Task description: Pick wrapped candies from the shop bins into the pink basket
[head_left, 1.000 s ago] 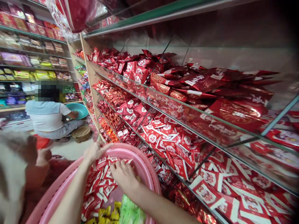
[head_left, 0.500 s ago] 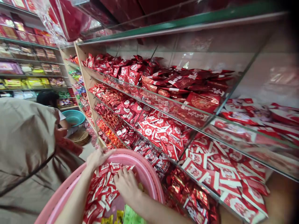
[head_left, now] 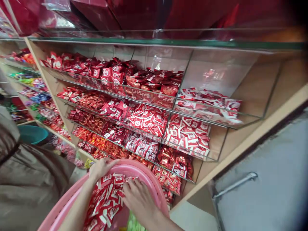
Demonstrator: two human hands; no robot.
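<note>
A pink plastic basket [head_left: 154,189] is in front of me at the bottom of the view, tilted slightly. Its far left rim is in the grip of my left hand [head_left: 99,170], fingers over the edge. Inside lie many small red-and-white wrapped packets [head_left: 107,200], with light green packets [head_left: 134,223] near the bottom. My right hand [head_left: 139,199] rests over the red packets at the basket's right side, its fingers spread and slightly bent. The fingertips touch the packets; whether any is held is hidden.
Glass-fronted shelves [head_left: 149,139] with red packets in divided compartments fill the far side. At right is a wooden side panel [head_left: 252,138] beside a grey panel with a metal handle [head_left: 235,186]. A person in beige clothing [head_left: 24,186] is close at left, near a teal basin [head_left: 33,134].
My view has swung right, bringing the shelf's wooden end and grey panel into sight. My left hand stays on the rim; the right hand has shifted slightly right and down in the basket.
</note>
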